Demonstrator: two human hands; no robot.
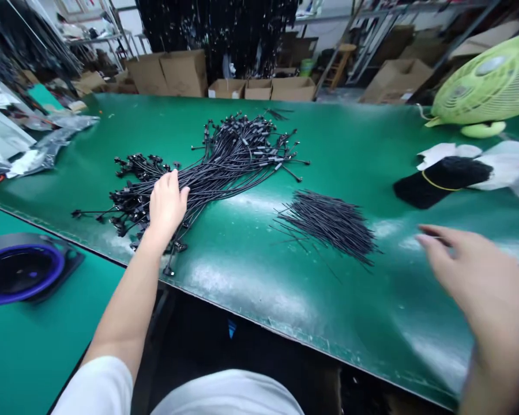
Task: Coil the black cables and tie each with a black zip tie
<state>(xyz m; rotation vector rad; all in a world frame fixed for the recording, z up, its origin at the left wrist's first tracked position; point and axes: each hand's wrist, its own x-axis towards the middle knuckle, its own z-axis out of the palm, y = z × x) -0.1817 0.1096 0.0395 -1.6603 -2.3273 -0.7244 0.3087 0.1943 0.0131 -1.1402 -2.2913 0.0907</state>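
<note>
A big pile of black cables with connector ends [216, 167] lies spread across the green table [350, 144]. My left hand [168, 203] rests on the near part of that pile, fingers together and laid flat over the cables. A smaller heap of thin black ties [328, 222] lies to the right of it. My right hand [480, 276] hovers above the table at the right, blurred, fingers stretched out with nothing seen in them. A black bundle bound with a yellow band [441, 181] lies further right.
A green fan [488, 86] stands at the far right, with white sheets [506, 164] below it. Plastic bags [47, 147] lie at the left edge. A blue-rimmed round object [21, 274] sits on the lower left table. Cardboard boxes [185, 72] line the far side.
</note>
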